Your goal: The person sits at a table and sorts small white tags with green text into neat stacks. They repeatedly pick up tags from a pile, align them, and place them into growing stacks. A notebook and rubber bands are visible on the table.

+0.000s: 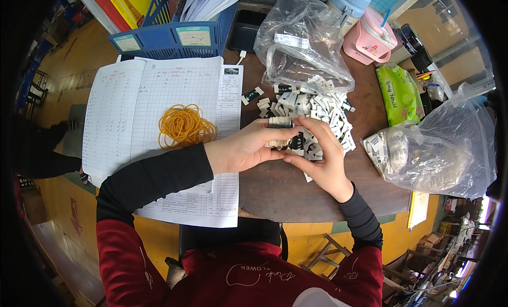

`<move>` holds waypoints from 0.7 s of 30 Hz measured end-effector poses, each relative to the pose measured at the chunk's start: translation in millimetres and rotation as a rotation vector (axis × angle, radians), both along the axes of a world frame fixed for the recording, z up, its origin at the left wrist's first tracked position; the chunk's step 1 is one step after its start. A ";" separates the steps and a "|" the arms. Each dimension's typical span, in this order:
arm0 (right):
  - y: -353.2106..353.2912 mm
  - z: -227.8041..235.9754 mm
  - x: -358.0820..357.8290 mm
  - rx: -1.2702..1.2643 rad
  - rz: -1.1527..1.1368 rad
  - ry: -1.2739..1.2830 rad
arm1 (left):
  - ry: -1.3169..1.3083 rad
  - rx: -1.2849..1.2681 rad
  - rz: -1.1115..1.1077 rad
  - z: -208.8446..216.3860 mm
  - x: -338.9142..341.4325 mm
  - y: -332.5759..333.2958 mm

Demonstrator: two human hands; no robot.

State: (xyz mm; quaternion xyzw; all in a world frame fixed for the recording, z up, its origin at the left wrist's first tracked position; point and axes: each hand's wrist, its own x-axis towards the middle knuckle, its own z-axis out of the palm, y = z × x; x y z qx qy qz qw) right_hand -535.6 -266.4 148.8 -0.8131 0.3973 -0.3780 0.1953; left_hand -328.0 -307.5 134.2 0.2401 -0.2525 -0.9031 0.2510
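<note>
The left forearm (159, 175) slants in from the lower left, and there's the left hand (243, 143), its fingers (283, 133) closed in a pinch! Facing it, the right forearm (362, 220) angles upward and inward, the right hand (330, 161) arched, thumb (299, 161) below, tips right beside the left's; whether they grip, hard to call.

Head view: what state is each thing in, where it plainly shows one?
Label stack: gripped in the left hand, right hand at its right end
Loose labels: heaped untidily
Rubber bands: tangled, on the notebook
Notebook: open, written on
Upper plastic bag: crumpled
Right plastic bag: labels inside
Blue file basket: loaded with papers
</note>
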 end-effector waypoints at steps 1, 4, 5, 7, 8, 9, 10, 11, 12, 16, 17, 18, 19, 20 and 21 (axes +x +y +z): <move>-0.3 0.6 -0.4 -0.003 0.018 -0.001 | 0.003 -0.002 -0.005 0.8 0.3 -0.2; -0.2 1.8 -1.7 0.090 0.065 -0.058 | -0.018 0.001 -0.007 2.1 0.5 -0.6; -0.3 1.7 -2.2 0.118 0.084 -0.112 | -0.030 0.003 -0.006 2.2 0.3 -0.8; -0.7 0.6 -3.1 0.173 0.123 -0.219 | -0.036 0.028 -0.001 1.8 0.0 -1.3; -0.8 -0.4 -3.4 0.207 0.111 -0.255 | -0.043 0.046 0.005 1.4 0.0 -1.5; -0.8 -1.7 -3.4 0.241 0.100 -0.291 | -0.037 0.047 0.009 1.0 0.0 -1.3; -0.6 -3.1 -3.4 0.275 0.088 -0.328 | -0.035 0.055 0.016 0.7 -0.2 -0.8; -0.3 -4.2 -3.9 0.287 0.057 -0.302 | -0.032 0.062 0.022 0.3 -0.5 -0.7; 0.0 -5.2 -4.3 0.299 0.027 -0.276 | -0.027 0.056 0.007 0.0 -1.2 -0.8; 0.5 -6.7 -7.0 0.291 -0.076 -0.197 | -0.029 0.059 -0.033 0.5 -2.0 -1.0; -0.2 -6.5 -7.7 0.266 -0.099 -0.218 | -0.044 0.070 -0.037 0.9 -2.2 -0.8; -1.9 -6.4 -8.1 0.240 -0.123 -0.241 | -0.035 0.061 -0.050 1.4 -2.4 -0.4; -3.2 -6.0 -8.5 0.214 -0.147 -0.265 | -0.035 0.056 -0.060 1.8 -2.4 0.2; -3.6 -4.8 -9.8 0.267 -0.158 -0.290 | -0.024 0.048 -0.070 2.2 -2.4 0.7; -4.9 -3.5 -11.2 0.255 -0.151 -0.254 | -0.037 0.050 -0.086 2.4 -2.4 0.9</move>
